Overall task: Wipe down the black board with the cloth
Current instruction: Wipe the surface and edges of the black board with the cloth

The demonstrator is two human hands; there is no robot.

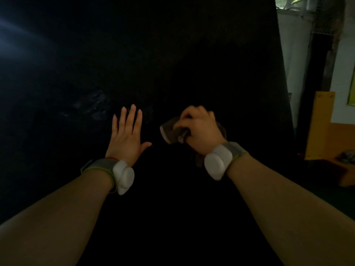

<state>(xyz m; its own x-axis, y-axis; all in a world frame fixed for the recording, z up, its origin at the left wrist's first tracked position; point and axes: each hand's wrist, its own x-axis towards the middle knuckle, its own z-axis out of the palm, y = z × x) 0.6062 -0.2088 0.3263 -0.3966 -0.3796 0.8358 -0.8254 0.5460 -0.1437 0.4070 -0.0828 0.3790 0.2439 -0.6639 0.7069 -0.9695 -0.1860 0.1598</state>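
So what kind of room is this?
Probably a dim classroom or workroom, though I can't be sure: a big black board fills the view, with a white wall and a yellow-orange panel at its right edge.

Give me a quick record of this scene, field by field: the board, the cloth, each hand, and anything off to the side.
board: black, fills most of the view
smudges: faint, left of the hands
left hand: fingers straight, seemingly flat on the board
right hand: grips the cloth
cloth: brownish, bunched
wrist devices: white, one on each wrist
yellow panel: right of the board
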